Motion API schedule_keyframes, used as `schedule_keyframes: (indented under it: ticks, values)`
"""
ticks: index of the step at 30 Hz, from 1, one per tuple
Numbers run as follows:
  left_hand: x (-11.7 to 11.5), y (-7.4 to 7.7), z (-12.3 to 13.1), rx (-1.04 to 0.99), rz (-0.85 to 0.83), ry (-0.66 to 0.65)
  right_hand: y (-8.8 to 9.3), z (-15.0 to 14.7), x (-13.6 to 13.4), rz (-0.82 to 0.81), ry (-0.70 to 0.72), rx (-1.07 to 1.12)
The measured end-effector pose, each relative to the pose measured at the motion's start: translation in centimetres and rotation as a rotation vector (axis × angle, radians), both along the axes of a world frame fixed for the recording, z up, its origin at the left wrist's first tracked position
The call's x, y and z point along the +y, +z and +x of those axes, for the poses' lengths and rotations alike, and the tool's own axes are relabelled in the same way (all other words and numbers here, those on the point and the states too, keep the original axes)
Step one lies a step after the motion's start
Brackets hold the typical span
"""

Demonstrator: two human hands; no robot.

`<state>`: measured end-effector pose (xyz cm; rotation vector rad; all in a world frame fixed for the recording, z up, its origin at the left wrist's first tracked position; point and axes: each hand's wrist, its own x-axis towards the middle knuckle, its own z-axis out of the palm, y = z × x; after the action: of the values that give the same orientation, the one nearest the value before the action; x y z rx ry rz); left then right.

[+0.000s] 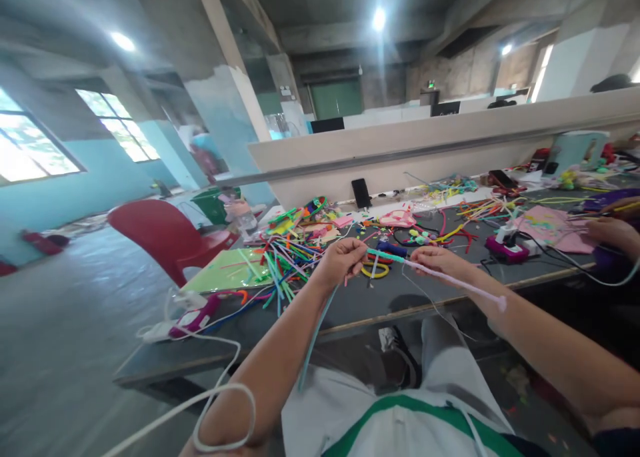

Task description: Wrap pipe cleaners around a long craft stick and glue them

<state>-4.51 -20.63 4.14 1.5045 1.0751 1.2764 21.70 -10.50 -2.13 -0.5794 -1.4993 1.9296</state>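
Note:
Over the front of the table, my left hand (343, 262) is closed with its fingertips pinching a teal pipe cleaner (386, 254). A long pale teal strand (316, 340) hangs below that hand, down past the table edge. My right hand (440, 262) is also closed, pinching a pale pink pipe cleaner (465, 285) where it meets the teal one. The pink length runs back over my right wrist to a small curled end. The teal part between my hands looks thicker, perhaps twisted or wrapped. Under it on the table lie a dark blue roll (392, 248) and a yellow ring (376, 270).
Many coloured pipe cleaners (285, 270) lie in a heap at left, beside a green sheet (227, 270). A phone (361, 193) leans on the divider. Purple power strips (507, 247) and white cables lie around. At right, another person's hand (613, 236) works. A red chair (155, 234) stands left.

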Motion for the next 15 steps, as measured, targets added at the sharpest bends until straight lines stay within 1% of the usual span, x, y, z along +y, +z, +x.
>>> schedule_keyframes:
  ticks: [1,3,5,7,9,10,12,15]
  values:
    - [-0.9,0.7,0.2,0.066,0.023,0.012,0.7,1.8,0.0,0.022,-0.059,0.003]
    - [-2.7,2.3,0.8,0.208,0.078,0.015,3.0,5.1,-0.3,0.117,-0.104,-0.049]
    - [-4.5,4.0,1.7,0.351,0.142,-0.009,5.9,7.5,-1.3,0.272,-0.081,-0.117]
    - [-6.0,5.3,2.8,0.481,0.223,-0.039,8.8,8.2,-3.1,0.437,-0.033,-0.196]
    - [-6.9,6.1,3.9,0.554,0.307,-0.065,10.7,7.1,-5.0,0.542,0.042,-0.228]
    - [-7.2,6.3,4.4,0.566,0.347,-0.071,11.2,6.1,-6.0,0.572,0.102,-0.233]
    - [-7.4,6.6,5.2,0.569,0.401,-0.078,11.6,3.7,-7.5,0.605,0.226,-0.24]
    - [-7.7,6.7,6.0,0.586,0.444,-0.091,11.3,0.9,-8.9,0.598,0.358,-0.199]
